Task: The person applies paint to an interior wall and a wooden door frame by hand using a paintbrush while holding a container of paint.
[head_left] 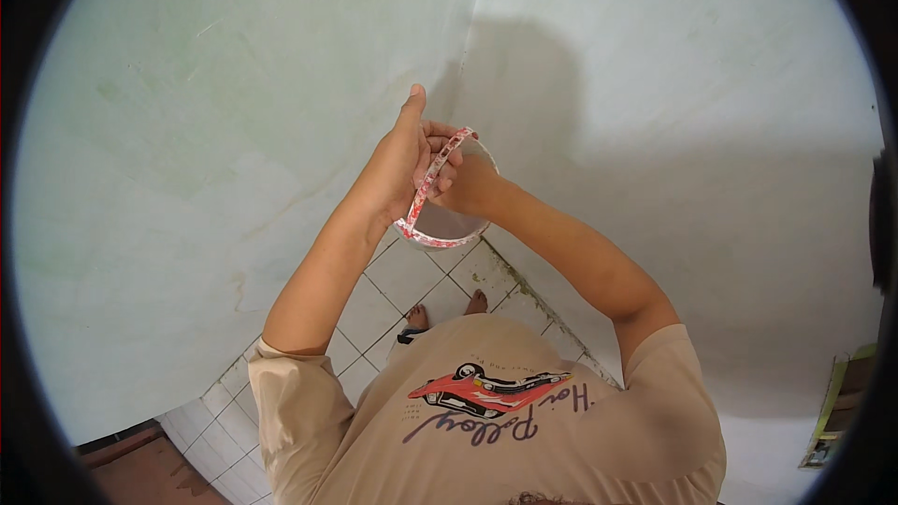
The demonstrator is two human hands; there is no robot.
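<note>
A round object (447, 239) with a red-and-white floral rim, a grey middle and an arched floral band is between my two hands, in front of the wall corner. My left hand (414, 150) has its thumb raised and its other fingers curled at the band. My right hand (472, 182) is behind the band, within the object's outline, its fingers mostly hidden by the band and my left hand.
Pale walls (187, 131) meet in a corner above a white tiled floor (402, 276), where my bare feet show. A reddish-brown surface (131, 468) is at lower left. A green-edged frame (837, 402) is at lower right, below a dark object (879, 220).
</note>
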